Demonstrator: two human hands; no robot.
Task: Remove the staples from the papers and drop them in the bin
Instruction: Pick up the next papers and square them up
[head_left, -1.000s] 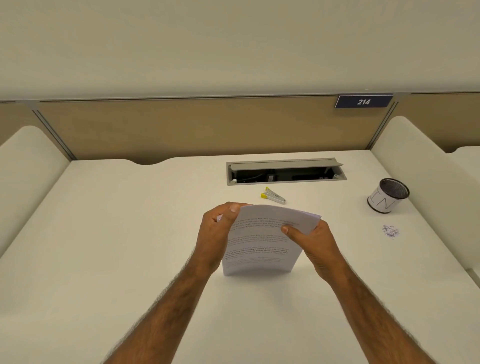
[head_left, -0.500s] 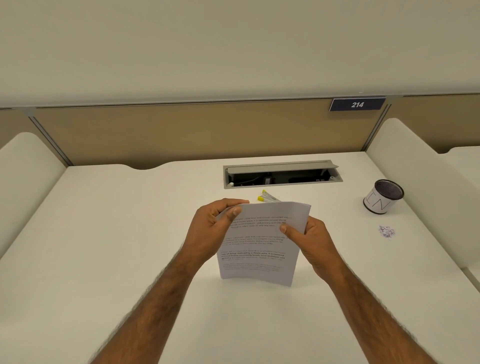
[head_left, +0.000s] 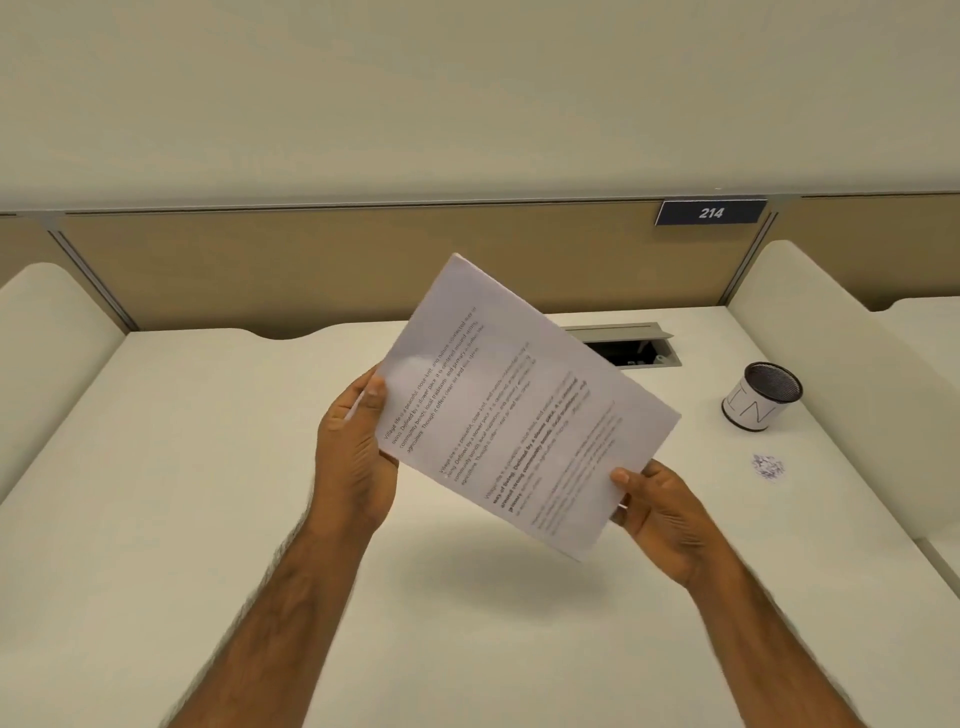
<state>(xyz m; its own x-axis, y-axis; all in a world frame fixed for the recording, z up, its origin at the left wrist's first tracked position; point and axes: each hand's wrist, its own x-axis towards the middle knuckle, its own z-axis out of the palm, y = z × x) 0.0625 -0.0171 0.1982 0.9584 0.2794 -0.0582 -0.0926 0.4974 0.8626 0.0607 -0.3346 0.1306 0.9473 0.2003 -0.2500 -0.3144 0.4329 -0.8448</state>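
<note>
White printed papers (head_left: 519, 405) are hanging tilted above the desk (head_left: 208, 467), well apart from the bin (head_left: 761, 397) standing at its right. The left hand (head_left: 358, 441) is pinching their left edge in its grip; the right hand (head_left: 660, 514) is pinching their lower corner.

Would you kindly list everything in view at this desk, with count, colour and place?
desk: one, cream, foreground
papers: one stack, white with black print, held tilted above the desk
bin: one, dark mesh with white wrap, desk's right side
speckled scrap: one, white-purple, desk, near the bin
cable hatch: one, grey, desk's rear, partly behind the papers
214 sign: one, dark blue, on the tan partition
left hand: one, grips the papers' left edge
right hand: one, pinches their lower corner
</note>
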